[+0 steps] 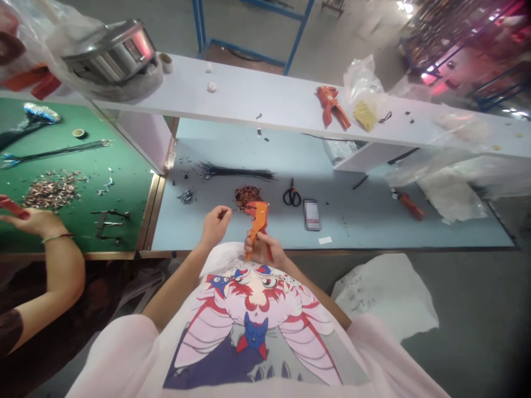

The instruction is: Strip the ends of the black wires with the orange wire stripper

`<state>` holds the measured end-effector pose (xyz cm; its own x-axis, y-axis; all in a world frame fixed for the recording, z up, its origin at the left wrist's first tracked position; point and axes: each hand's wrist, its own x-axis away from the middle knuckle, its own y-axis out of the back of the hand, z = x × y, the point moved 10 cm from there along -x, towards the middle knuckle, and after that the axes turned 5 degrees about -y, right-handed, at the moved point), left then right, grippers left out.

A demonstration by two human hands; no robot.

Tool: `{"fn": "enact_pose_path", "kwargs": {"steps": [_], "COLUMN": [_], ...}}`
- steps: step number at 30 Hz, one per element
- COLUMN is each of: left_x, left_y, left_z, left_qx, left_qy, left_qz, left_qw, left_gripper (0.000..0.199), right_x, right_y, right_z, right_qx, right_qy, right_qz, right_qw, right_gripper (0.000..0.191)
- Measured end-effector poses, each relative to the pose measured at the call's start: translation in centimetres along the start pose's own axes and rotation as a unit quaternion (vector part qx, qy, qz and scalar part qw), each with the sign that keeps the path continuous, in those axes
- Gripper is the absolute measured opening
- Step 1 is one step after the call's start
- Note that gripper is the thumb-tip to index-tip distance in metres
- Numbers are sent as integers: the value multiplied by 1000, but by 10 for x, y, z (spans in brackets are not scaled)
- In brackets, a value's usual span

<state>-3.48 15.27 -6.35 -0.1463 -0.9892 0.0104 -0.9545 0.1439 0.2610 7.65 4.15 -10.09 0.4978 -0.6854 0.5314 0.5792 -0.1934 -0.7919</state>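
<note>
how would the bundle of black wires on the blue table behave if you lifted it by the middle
The black wires would probably flex, being long and thin, though they lie nearly straight, suggesting some springiness. A few may slide out, since the ends splay unevenly.

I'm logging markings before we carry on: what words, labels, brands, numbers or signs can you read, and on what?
No text can be read.
Phone: screen pixelated, unreadable.
White sack by the bench: faint dark marks, too blurred to read.
White slip near the phone: no lettering can be made out.
Orange and red tool in the right hand: no readable marking.
</note>
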Motion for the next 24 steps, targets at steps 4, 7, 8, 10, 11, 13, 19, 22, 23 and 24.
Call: {"fn": "enact_pose_path", "kwargs": {"steps": [4, 7, 8, 10, 11, 13, 19, 22, 23, 24], "left_x": [5, 11, 13, 17, 19, 22, 27, 27, 28, 28], "left_y": [15, 16, 16, 17, 17, 18, 23, 26, 27, 28], "left_z": [-10, -21, -26, -36, -41, -50, -62, -66, -67, -67], "left_qx": [53, 105, 118, 135, 139, 143, 163, 174, 178, 181], "left_qy": [12, 16, 14, 1, -7, -24, -46, -58, -60, -59], "left_qz": [-15, -1, -1, -4, -4, -2, -18, -27, -28, -30], "left_qw": [998, 994, 993, 991, 990, 989, 985, 983, 982, 981], "left_gripper": [25, 29, 29, 28, 27, 26, 25, 22, 21, 21], "right_x": [8, 15, 18, 23, 25, 30, 43, 47, 48, 49], "right_y": [-1, -5, -8, -18, -23, -34, -53, -59, -61, -63], "right_z": [17, 19, 19, 16, 15, 12, 10, 8, 7, 7], "right_qx": [-30, -12, 0, 25, 38, 65, 128, 135, 133, 129], "right_qy": [45, 42, 39, 36, 35, 36, 29, 18, 14, 11], "right_qz": [-2, 1, 7, 23, 33, 53, 85, 99, 104, 109], "right_qw": [999, 999, 999, 999, 998, 996, 988, 986, 986, 986], "right_gripper": [18, 19, 21, 25, 28, 32, 39, 39, 39, 39]}}
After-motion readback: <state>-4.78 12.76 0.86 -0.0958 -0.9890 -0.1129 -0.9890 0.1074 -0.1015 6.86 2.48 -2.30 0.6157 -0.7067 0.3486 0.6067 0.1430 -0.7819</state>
